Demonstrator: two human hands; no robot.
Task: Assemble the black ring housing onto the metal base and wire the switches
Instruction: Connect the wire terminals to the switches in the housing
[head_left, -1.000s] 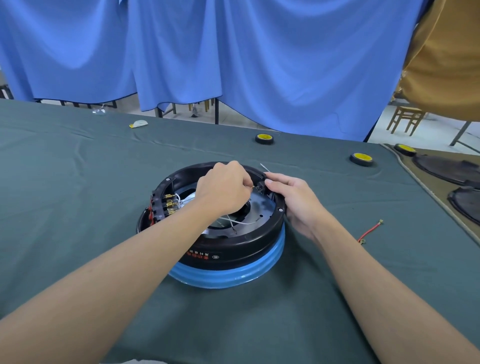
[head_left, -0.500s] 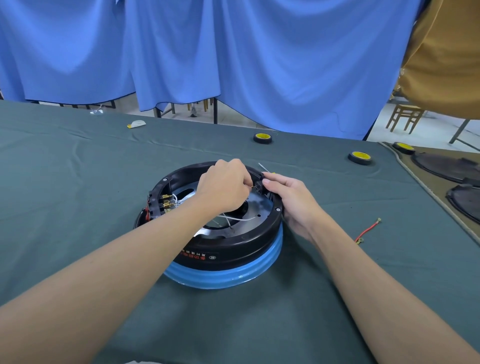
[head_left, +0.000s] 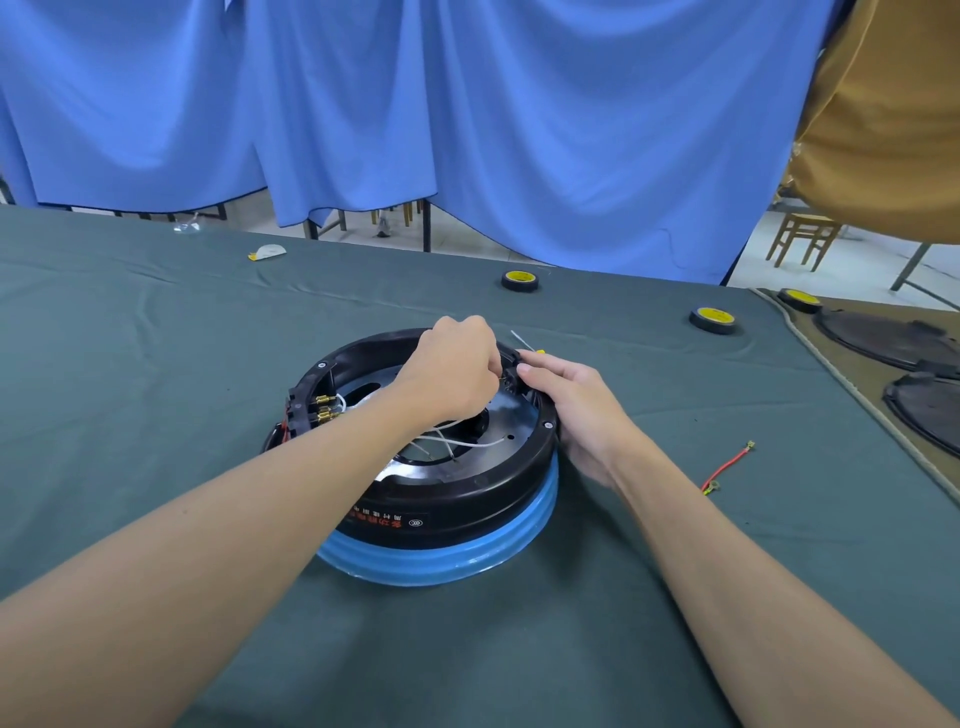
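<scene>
Left hand (head_left: 452, 371) curled, pinching a wire end (head_left: 500, 381) at the black ring housing (head_left: 467, 499) far rim; right hand (head_left: 571, 405) grips that rim, housing seated on blue-wrapped metal base (head_left: 441, 558).

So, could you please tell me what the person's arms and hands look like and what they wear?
Both are bare: the left hand and right hand wear no gloves, and the forearms show no sleeves up to the frame's edge. No watch, ring, bracelet or marking is visible on either.
</scene>
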